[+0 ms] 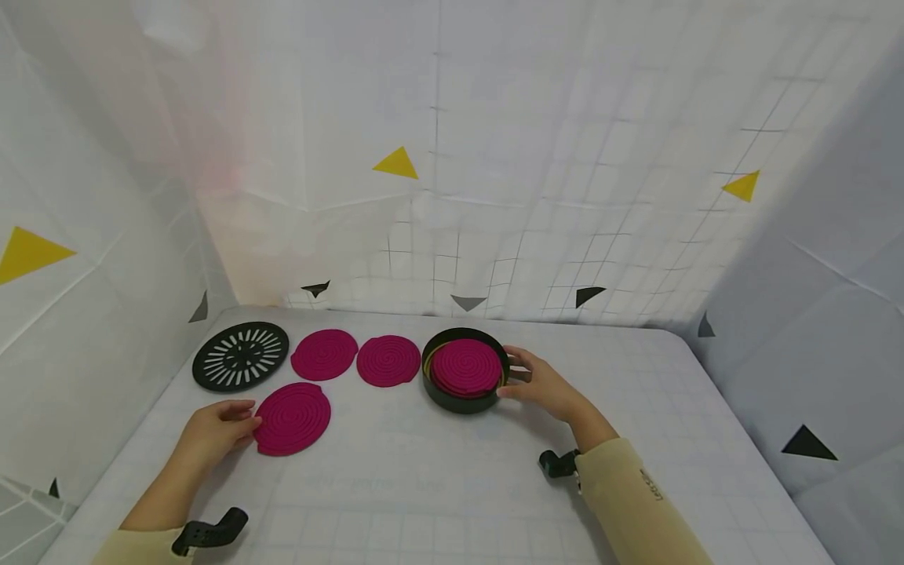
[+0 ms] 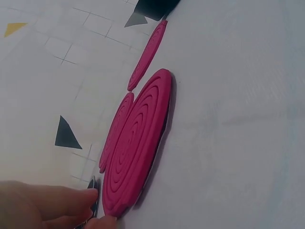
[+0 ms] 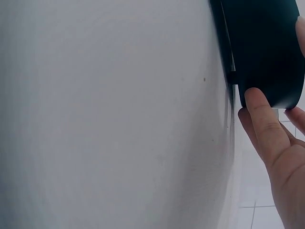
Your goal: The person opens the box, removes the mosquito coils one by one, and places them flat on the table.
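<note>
My left hand point(image 1: 212, 435) is at the left edge of the largest magenta spiral disc point(image 1: 293, 419); its thumb touches the rim, and the fingers beside it are loosely bent. The left wrist view shows this disc point(image 2: 138, 143) edge-on past my fingertips point(image 2: 95, 200). My right hand point(image 1: 540, 384) grips the right side of a round black container point(image 1: 459, 403), thumb in front and fingers behind. Inside the container lies another magenta spiral disc point(image 1: 466, 366). In the right wrist view, fingers point(image 3: 259, 102) press the black wall point(image 3: 267, 52).
Two more magenta discs, one point(image 1: 325, 355) beside the other point(image 1: 388, 361), lie left of the container. A slotted black disc point(image 1: 241, 356) lies at the back left of the white table point(image 1: 452, 486). White sheets with triangle markers point(image 1: 398, 163) surround the table.
</note>
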`<state>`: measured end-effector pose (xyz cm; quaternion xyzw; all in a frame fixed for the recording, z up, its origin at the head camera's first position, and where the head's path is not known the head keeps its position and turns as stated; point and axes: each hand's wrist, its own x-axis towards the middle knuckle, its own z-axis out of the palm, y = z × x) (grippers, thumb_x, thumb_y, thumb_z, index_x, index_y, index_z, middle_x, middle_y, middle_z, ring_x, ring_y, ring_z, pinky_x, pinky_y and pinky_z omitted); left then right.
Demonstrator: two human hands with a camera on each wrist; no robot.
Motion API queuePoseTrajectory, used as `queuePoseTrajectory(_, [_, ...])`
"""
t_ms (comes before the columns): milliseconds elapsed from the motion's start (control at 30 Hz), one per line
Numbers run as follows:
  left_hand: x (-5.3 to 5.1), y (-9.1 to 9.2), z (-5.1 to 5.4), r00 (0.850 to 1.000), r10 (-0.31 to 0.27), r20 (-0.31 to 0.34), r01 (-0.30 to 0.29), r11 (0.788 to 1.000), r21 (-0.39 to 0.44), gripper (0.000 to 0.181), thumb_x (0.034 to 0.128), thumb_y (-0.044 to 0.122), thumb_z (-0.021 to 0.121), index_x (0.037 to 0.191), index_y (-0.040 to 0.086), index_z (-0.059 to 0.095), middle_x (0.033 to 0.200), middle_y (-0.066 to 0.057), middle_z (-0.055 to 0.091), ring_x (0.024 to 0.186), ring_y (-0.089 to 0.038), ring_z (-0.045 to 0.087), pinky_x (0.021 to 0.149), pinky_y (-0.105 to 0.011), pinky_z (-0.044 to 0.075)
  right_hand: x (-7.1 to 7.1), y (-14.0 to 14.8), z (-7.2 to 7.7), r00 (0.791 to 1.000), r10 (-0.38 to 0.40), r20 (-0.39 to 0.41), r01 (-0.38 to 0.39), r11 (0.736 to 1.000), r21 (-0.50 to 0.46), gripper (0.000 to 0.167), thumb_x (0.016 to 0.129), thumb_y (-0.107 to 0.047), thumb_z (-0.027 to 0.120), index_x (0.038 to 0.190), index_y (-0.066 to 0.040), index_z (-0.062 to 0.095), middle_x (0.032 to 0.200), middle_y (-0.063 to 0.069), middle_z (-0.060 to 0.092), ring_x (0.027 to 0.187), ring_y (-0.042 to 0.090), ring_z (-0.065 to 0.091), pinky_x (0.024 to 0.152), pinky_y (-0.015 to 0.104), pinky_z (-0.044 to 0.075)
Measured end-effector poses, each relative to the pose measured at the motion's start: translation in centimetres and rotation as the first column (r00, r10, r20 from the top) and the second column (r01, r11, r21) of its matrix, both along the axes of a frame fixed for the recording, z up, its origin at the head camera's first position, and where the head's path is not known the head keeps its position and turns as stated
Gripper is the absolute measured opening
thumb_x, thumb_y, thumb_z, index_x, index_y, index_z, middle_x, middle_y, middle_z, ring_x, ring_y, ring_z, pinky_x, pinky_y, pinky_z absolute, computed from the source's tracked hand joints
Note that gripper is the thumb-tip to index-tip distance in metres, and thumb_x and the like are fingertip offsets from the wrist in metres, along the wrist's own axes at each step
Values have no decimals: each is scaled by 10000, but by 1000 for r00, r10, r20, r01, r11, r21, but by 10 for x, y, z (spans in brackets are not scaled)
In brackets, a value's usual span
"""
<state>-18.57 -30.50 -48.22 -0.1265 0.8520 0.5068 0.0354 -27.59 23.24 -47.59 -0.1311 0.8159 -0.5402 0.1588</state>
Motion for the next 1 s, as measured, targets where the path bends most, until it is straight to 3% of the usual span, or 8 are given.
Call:
queuePoseTrajectory(567, [3,-3,3,1000,-16,11,15,1000,12,556,961,143,669,1398,-130,461,1300,-333,537,935,-130,658,759,-286,598,0,0,-1,1000,2,-1,-2,1000,-12,923,859,-157,812,1584,-100,244,1552,207,354,1422,418,358,1109,551,367])
queuePoseTrajectory(833, [7,10,10,996,-56,-67,61,996,70,559,944,90,695,1381,-167,458,1231,-290,614,847,56,609,758,-281,597,0,0,-2,1000,-1,-5,1,1000,-16,917,848,-163,823,1576,-110,268,1541,195,374,1417,408,370,1111,541,370])
queuePoseTrajectory(1000, [8,20,12,995,-80,-63,87,988,124,553,958,121,688,1389,-145,467,1213,-209,647,866,63,613,769,-267,593,0,0,-2,1000,2,-1,-2,1000,-23,919,841,-175,830,1573,-118,278,1542,187,376,1419,402,370,1115,541,365])
